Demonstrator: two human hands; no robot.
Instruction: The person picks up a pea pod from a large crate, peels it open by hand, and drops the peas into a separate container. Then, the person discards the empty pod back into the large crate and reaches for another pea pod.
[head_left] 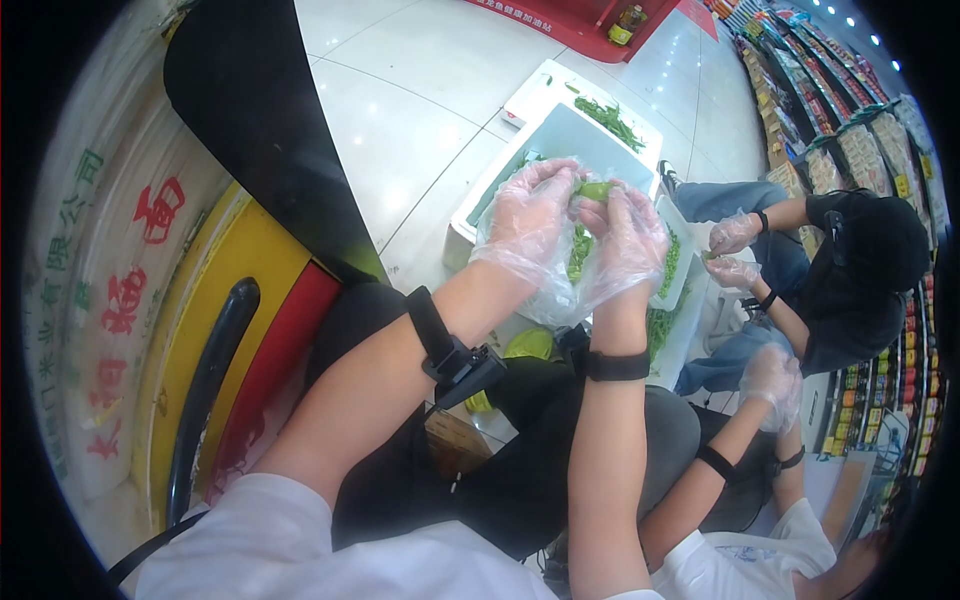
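A green pod (594, 190) is held between the fingertips of both my gloved hands, above a white foam box (462, 222). My left hand (530, 212), in a clear plastic glove, pinches the pod's left end. On the pod's right side are the closed fingers of my right hand (628, 232), gloved the same way. Green pieces (580, 250) show in the box below, between my hands. Part of the box's contents is hidden behind the hands and loose gloves.
A foam lid (548, 88) with green stems (612, 122) lies beyond the box. At the right, a co-worker in black (850, 250) and another in white (760, 550) sit with gloved hands raised. Shelves (800, 80) stand behind; a yellow and red cabinet (215, 300) is left.
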